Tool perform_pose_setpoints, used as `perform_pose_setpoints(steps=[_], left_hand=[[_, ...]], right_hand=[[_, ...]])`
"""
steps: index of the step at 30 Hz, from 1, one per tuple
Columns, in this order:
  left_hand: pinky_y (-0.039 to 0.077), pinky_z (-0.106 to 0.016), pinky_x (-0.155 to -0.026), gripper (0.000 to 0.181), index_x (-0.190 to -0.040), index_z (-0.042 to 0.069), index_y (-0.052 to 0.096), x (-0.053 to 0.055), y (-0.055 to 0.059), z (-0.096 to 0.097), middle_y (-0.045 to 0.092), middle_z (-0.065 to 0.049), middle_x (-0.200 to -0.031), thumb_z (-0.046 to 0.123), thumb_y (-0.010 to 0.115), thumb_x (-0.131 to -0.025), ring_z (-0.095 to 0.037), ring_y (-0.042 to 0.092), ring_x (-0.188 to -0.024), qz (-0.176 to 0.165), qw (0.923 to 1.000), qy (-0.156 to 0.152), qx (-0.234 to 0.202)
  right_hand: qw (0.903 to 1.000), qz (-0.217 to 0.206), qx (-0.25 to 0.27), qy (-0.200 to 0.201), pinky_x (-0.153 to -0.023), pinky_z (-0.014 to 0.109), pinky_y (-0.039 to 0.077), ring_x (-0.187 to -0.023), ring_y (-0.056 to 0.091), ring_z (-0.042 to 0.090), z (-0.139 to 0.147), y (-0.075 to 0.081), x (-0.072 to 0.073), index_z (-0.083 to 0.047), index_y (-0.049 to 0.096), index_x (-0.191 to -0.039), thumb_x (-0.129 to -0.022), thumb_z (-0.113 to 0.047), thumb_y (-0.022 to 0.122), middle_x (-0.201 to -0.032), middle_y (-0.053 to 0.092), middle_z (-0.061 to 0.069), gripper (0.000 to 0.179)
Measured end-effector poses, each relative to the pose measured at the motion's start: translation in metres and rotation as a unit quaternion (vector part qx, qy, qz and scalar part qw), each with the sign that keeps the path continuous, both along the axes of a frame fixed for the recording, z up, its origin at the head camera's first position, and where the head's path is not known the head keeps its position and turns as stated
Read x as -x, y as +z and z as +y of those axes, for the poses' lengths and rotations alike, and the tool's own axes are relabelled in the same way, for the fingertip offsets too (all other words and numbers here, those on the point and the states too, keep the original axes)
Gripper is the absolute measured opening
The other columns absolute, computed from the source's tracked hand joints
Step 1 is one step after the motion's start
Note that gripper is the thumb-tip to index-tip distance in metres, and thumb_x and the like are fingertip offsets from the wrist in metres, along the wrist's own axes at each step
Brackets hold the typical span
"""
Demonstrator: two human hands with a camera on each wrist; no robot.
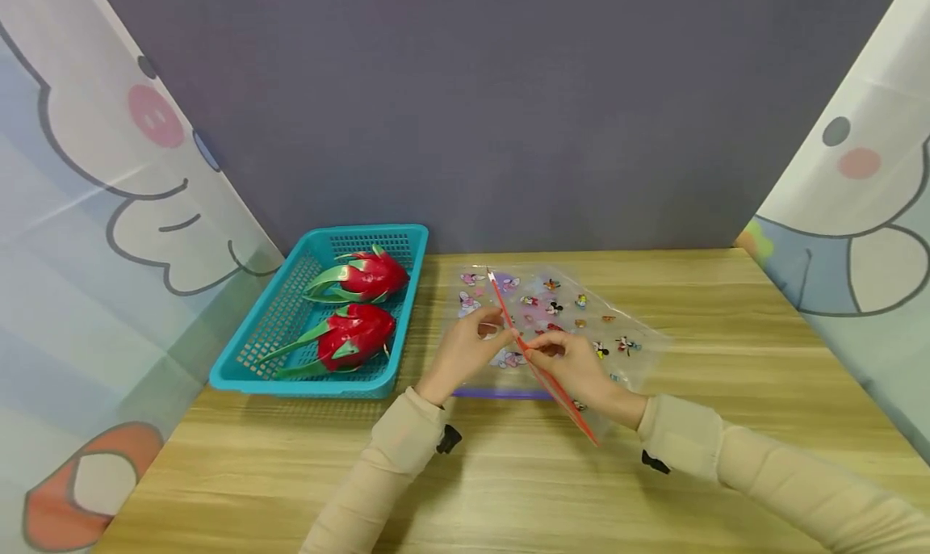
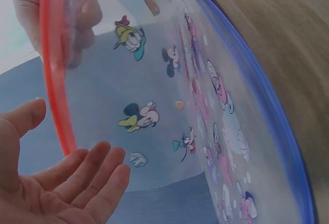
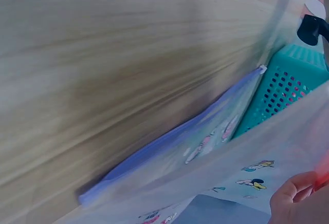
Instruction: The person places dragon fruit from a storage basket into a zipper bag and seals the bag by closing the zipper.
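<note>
My right hand (image 1: 577,368) pinches the red zip strip (image 1: 574,413) of a clear zip bag printed with cartoon characters (image 1: 625,345). The bag is raised, its red edge running slantwise between my hands. My left hand (image 1: 465,352) is at the other side of that strip; in the left wrist view its fingers (image 2: 95,175) are spread loosely with the thumb apart, right by the strip's end. Beneath lies a second clear bag with pink prints and a purple-blue zip strip (image 1: 501,393), flat on the table and partly covered. The right wrist view shows the right hand (image 3: 293,198) at its lower right corner.
On the left of the table (image 1: 726,360) stands a turquoise mesh basket (image 1: 312,388). Two red dragon fruits with green leaves lie in it, one dragon fruit (image 1: 374,278) behind the other. A grey wall (image 1: 508,118) and cartoon-printed sheets (image 1: 87,231) border the table.
</note>
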State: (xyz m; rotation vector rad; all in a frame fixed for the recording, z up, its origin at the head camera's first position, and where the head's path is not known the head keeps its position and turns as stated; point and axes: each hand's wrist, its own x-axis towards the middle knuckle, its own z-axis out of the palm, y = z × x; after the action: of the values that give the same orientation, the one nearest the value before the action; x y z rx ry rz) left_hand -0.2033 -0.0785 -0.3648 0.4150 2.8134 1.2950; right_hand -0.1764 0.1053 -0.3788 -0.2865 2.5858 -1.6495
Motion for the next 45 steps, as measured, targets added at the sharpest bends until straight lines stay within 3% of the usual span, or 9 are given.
perform_pose_setpoints(steps=[11, 18, 28, 32, 34, 37, 38, 41, 45], left_hand=[[0.052, -0.034, -0.081, 0.043, -0.121, 0.014, 0.058, 0.001, -0.003, -0.002, 0.064, -0.002, -0.114, 0.04, 0.061, -0.086, -0.02, 0.063, -0.1, -0.013, 0.9987, 0.004, -0.048], [0.055, -0.027, -0.062, 0.026, -0.104, 0.005, 0.068, 0.007, -0.006, 0.004, 0.07, -0.008, -0.093, 0.021, 0.063, -0.084, -0.017, 0.068, -0.075, 0.012, 0.9882, 0.071, -0.135], [0.046, -0.022, -0.045, 0.012, -0.08, 0.009, 0.071, 0.016, -0.006, 0.013, 0.07, -0.003, -0.069, 0.02, 0.066, -0.081, -0.007, 0.06, -0.05, 0.093, 0.9823, 0.145, -0.073], [0.043, -0.02, -0.045, 0.01, -0.073, 0.009, 0.07, 0.015, -0.008, 0.013, 0.068, -0.002, -0.065, 0.017, 0.068, -0.078, -0.008, 0.057, -0.05, 0.139, 0.9786, 0.15, -0.028], [0.042, -0.018, -0.045, 0.01, -0.069, 0.009, 0.068, 0.013, -0.01, 0.012, 0.068, -0.001, -0.063, 0.016, 0.069, -0.077, -0.007, 0.055, -0.048, 0.167, 0.9742, 0.152, 0.0], [0.041, -0.018, -0.048, 0.012, -0.066, 0.01, 0.066, 0.011, -0.015, 0.01, 0.067, 0.001, -0.06, 0.016, 0.07, -0.076, -0.007, 0.054, -0.047, 0.19, 0.9687, 0.157, 0.029], [0.041, -0.018, -0.048, 0.012, -0.066, 0.011, 0.065, 0.011, -0.016, 0.01, 0.066, 0.002, -0.059, 0.017, 0.07, -0.076, -0.006, 0.053, -0.047, 0.189, 0.9687, 0.157, 0.032], [0.042, -0.019, -0.049, 0.013, -0.066, 0.011, 0.065, 0.013, -0.019, 0.008, 0.066, 0.001, -0.059, 0.017, 0.071, -0.076, -0.007, 0.054, -0.048, 0.184, 0.9705, 0.155, 0.022], [0.042, -0.019, -0.047, 0.011, -0.068, 0.01, 0.067, 0.015, -0.021, 0.004, 0.066, 0.0, -0.06, 0.017, 0.071, -0.076, -0.008, 0.055, -0.049, 0.166, 0.9749, 0.148, 0.006]], right_hand=[[0.9998, -0.016, 0.008, -0.004, -0.064, 0.028, 0.049, -0.077, 0.059, 0.016, 0.0, 0.004, 0.002, -0.007, 0.067, -0.101, -0.087, -0.02, 0.063, -0.094, 0.065, 0.009, 0.019], [0.9995, -0.029, 0.002, 0.015, -0.055, 0.026, 0.046, -0.066, 0.054, 0.013, -0.003, 0.008, 0.006, -0.007, 0.067, -0.103, -0.087, -0.019, 0.063, -0.091, 0.066, 0.011, 0.021], [0.9839, 0.112, -0.131, 0.049, -0.05, 0.022, 0.047, -0.058, 0.058, 0.009, 0.001, 0.003, 0.012, 0.0, 0.066, -0.1, -0.078, -0.006, 0.07, -0.071, 0.065, 0.003, 0.023], [0.9534, 0.233, -0.185, 0.05, -0.047, 0.019, 0.043, -0.056, 0.052, 0.004, 0.004, 0.005, 0.008, -0.001, 0.068, -0.092, -0.076, -0.003, 0.067, -0.071, 0.063, 0.0, 0.016], [0.9078, 0.361, -0.21, 0.044, -0.045, 0.021, 0.043, -0.055, 0.053, 0.008, 0.006, 0.011, 0.008, -0.001, 0.069, -0.084, -0.073, 0.001, 0.069, -0.07, 0.061, 0.001, 0.011], [0.8196, 0.52, -0.241, 0.01, -0.046, 0.023, 0.046, -0.055, 0.055, 0.014, 0.011, 0.024, 0.012, 0.001, 0.069, -0.076, -0.067, 0.007, 0.072, -0.069, 0.059, 0.005, 0.011], [0.804, 0.542, -0.244, 0.002, -0.045, 0.024, 0.046, -0.055, 0.056, 0.016, 0.012, 0.029, 0.013, 0.002, 0.069, -0.075, -0.066, 0.008, 0.073, -0.069, 0.059, 0.006, 0.012], [0.7991, 0.545, -0.253, -0.011, -0.044, 0.024, 0.045, -0.052, 0.054, 0.017, 0.018, 0.043, 0.015, 0.004, 0.069, -0.075, -0.064, 0.01, 0.075, -0.066, 0.056, 0.007, 0.013], [0.8207, 0.499, -0.278, -0.012, -0.044, 0.028, 0.047, -0.055, 0.058, 0.02, 0.028, 0.058, 0.014, 0.002, 0.071, -0.077, -0.062, 0.012, 0.075, -0.067, 0.059, 0.008, 0.018]])
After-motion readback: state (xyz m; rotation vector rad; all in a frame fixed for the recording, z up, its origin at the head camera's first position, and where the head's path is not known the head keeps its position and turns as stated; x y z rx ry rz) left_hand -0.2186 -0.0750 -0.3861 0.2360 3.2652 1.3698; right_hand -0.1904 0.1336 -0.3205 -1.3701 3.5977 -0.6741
